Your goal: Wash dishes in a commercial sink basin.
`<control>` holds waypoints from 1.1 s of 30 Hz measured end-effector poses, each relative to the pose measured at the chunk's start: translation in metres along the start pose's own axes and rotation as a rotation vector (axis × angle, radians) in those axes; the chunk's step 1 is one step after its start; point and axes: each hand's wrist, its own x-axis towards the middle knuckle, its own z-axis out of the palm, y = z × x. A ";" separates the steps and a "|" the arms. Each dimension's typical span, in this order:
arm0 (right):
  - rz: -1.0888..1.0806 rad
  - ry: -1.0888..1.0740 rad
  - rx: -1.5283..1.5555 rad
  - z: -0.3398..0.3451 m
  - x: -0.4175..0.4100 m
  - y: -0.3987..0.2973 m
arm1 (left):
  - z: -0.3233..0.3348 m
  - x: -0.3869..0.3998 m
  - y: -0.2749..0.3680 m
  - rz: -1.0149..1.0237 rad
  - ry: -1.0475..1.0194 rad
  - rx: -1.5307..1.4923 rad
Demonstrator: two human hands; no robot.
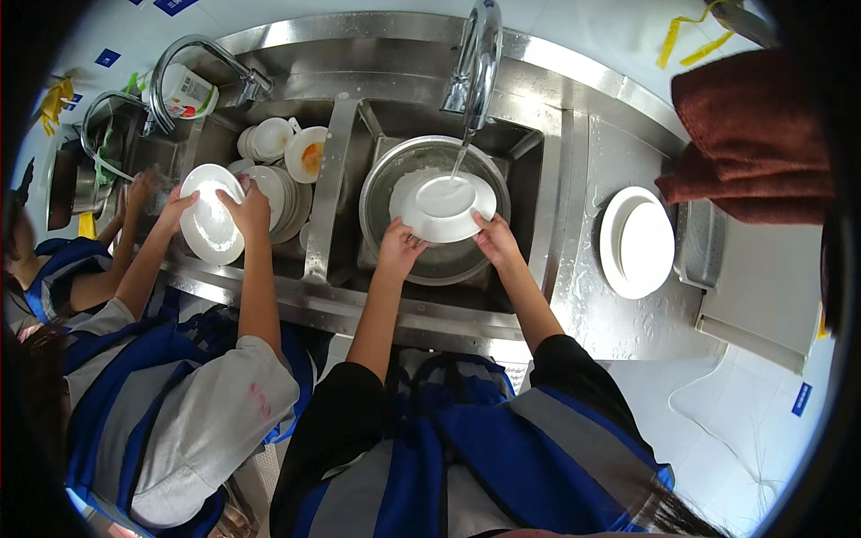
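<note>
A white oval plate (464, 225) is held bottom up between my two hands, over a round metal basin (368, 222) in a steel sink. My left hand (399, 250) grips its lower left rim, and my right hand (496, 239) its right rim. Water runs from a chrome faucet (479, 74) onto the plate's underside. Below it, the basin holds water, and something white shows beside the plate's left edge. To the right, white oval dishes (611, 262) lie stacked on the wet steel drainboard (605, 329).
At my left a co-worker holds a white oval plate (212, 232) over a sink with stacked white dishes (289, 202) and a stained bowl (306, 155). Another person works farther left. A brown towel (746, 134) hangs at right, above a perforated metal tray (699, 245). A white tub (181, 91) stands behind.
</note>
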 end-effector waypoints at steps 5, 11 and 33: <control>0.021 -0.056 0.021 0.002 -0.003 -0.003 | -0.013 0.019 -0.003 -0.062 -0.082 -0.105; 0.038 -0.140 -0.037 -0.004 0.007 -0.006 | -0.006 0.017 -0.006 0.081 -0.091 0.098; -0.575 -0.043 -1.292 0.017 -0.082 -0.035 | -0.007 -0.003 -0.031 -0.194 -0.068 0.332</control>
